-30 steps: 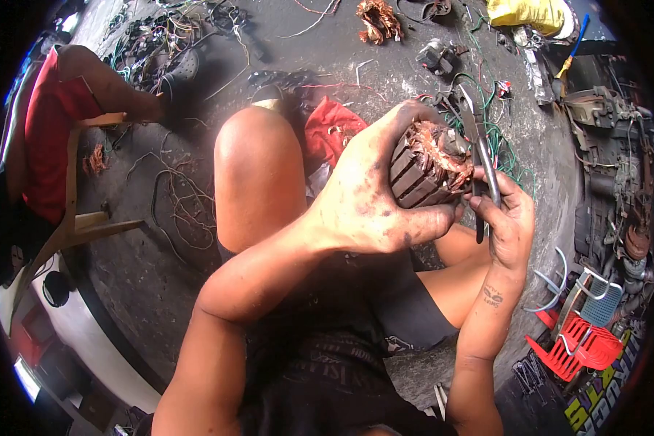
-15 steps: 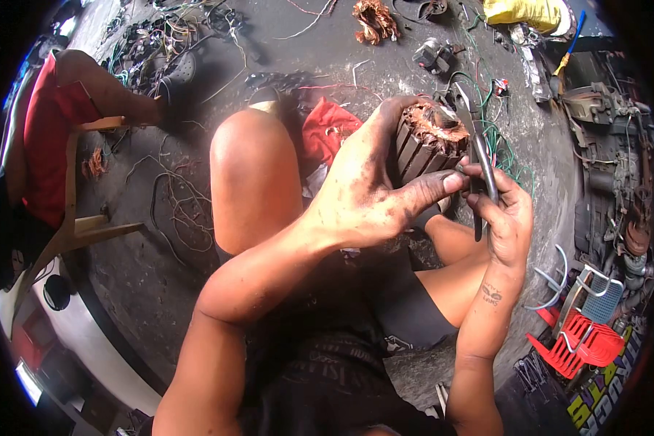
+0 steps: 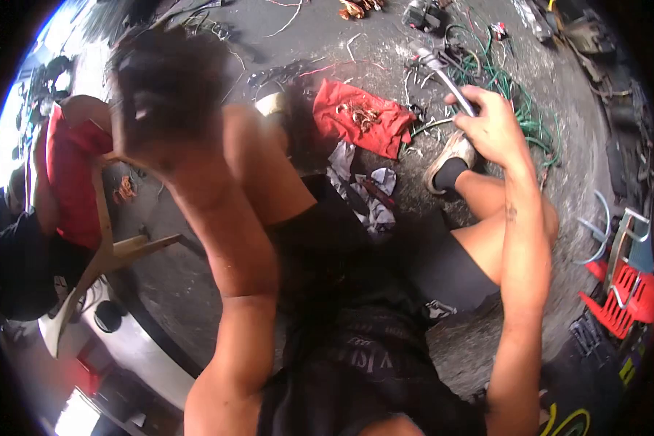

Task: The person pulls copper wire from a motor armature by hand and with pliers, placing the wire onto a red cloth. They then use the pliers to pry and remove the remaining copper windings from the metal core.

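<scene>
My left hand [image 3: 142, 142] is raised at the upper left, smeared by motion. It grips the motor armature [image 3: 171, 76], a dark slotted core whose details are lost in the blur. At the upper right, my right hand [image 3: 493, 123] is closed around a pair of pliers [image 3: 443, 78], with the metal head pointing up and left. Below and between the hands, a red cloth [image 3: 341, 131] on the floor carries a small heap of copper scraps [image 3: 360, 115].
Green wires [image 3: 538, 131] lie tangled right of the pliers. Crumpled paper [image 3: 379, 207] rests before my legs. A person in red shorts [image 3: 76, 174] sits on a chair [image 3: 98, 269] at the left. A dark motor part [image 3: 423, 14] lies at the back; a red plastic chair [image 3: 625, 301] is at the right.
My left hand has swung up and left with the armature, away from the pliers. The right hand has moved slightly up, still gripping the pliers. The red cloth is now uncovered.
</scene>
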A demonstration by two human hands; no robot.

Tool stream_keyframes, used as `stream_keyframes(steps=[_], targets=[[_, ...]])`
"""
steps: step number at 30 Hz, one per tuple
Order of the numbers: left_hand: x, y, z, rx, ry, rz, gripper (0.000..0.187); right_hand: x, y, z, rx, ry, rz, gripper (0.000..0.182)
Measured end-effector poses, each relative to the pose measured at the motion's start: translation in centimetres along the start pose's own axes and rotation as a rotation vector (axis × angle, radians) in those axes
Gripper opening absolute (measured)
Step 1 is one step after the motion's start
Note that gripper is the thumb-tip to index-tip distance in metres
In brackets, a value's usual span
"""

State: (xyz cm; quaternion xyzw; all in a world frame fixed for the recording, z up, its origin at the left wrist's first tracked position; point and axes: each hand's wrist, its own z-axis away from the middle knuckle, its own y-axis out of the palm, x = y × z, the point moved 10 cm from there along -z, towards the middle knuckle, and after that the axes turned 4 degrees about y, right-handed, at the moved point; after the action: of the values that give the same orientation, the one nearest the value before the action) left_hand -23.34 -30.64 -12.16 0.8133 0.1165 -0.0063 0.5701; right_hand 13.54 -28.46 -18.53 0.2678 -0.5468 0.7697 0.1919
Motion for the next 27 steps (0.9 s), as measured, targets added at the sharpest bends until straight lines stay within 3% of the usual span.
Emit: stream_keyframes(steps=[2,3,4,7,10,12,14,17,21,23,25,27], targets=[[-4.5,3.5,1.4,-0.101,0.348,-0.784,0.030,-0.4,2.8,0.1,0.120,0.027,0.131,0.030],[-6.4,4.6,1.9,-0.120,0.423,-0.981,0.031,-0.6,4.5,0.7,0.204,0.041,0.221,0.031],[-8.0,5.3,2.5,-0.137,0.471,-1.112,0.032,-1.8,6.3,1.5,0.217,0.034,0.245,0.030],[-13.3,5.8,3.4,-0.203,0.549,-1.306,0.035,-6.2,13.7,4.3,0.621,0.107,0.388,0.029],[-18.6,2.9,2.8,-0.266,0.509,-1.338,0.037,-12.4,21.0,4.7,0.703,0.051,0.571,0.031],[-19.6,-2.1,1.3,-0.187,0.197,-1.124,0.043,-15.9,23.9,4.5,0.586,0.045,0.440,0.038],[-13.0,-3.6,1.2,-0.224,-0.171,-0.977,0.039,-18.2,25.3,5.1,0.450,0.107,0.267,0.042],[-8.4,-10.6,3.0,-0.407,-0.349,-0.958,0.037,-22.0,27.2,6.5,0.409,0.327,0.193,0.040],[-2.0,-20.7,9.5,-0.699,-0.705,-0.905,0.038,-23.9,29.1,7.8,0.350,0.448,0.189,0.042],[-1.7,-28.1,7.7,-0.774,-0.696,-1.135,0.039,-24.2,28.3,8.2,0.248,0.762,0.145,0.043],[-1.9,-33.8,4.9,-0.681,-0.645,-1.645,0.041,-22.6,28.2,8.4,0.089,0.787,0.067,0.049],[1.4,-34.9,3.3,-0.399,-0.823,-2.143,0.046,-23.1,31.6,10.0,0.166,0.680,0.018,0.059]])
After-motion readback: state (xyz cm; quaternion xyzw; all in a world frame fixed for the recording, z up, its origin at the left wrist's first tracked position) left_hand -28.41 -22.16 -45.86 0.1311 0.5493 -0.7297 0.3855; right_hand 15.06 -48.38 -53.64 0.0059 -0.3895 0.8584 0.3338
